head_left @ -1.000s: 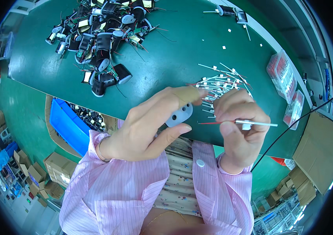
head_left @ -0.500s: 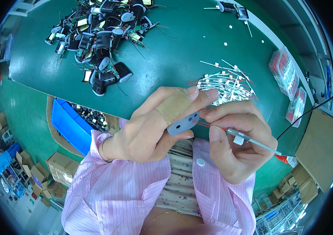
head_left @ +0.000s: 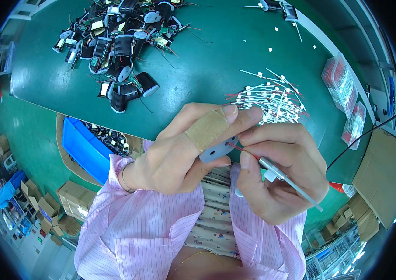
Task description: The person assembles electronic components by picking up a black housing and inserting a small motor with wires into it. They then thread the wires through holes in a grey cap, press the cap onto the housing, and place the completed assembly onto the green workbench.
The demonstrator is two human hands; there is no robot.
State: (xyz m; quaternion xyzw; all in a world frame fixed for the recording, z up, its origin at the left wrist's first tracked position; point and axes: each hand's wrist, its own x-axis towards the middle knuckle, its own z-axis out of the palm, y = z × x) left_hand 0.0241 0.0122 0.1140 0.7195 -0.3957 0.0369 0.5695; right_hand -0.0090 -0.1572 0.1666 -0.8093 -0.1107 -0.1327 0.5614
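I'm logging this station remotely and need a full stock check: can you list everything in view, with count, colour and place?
Worktable: one, green, upper half of view.
Coil parts pile: many, black with silver and yellow, table top left.
Tube-and-wire pieces pile: many, white with red leads, table right of centre.
Clear packets: at least two, red contents, table right edge.
Bin: one, blue, below table edge, left.
Cardboard boxes: several, brown, floor lower left.
Disc: one, grey with holes, pinched in left hand.
Tube piece: one, white-grey with red lead, in right hand, lead at the disc.
Left hand: tan bandage on one finger, grip on disc.
Right hand: grip on tube piece.
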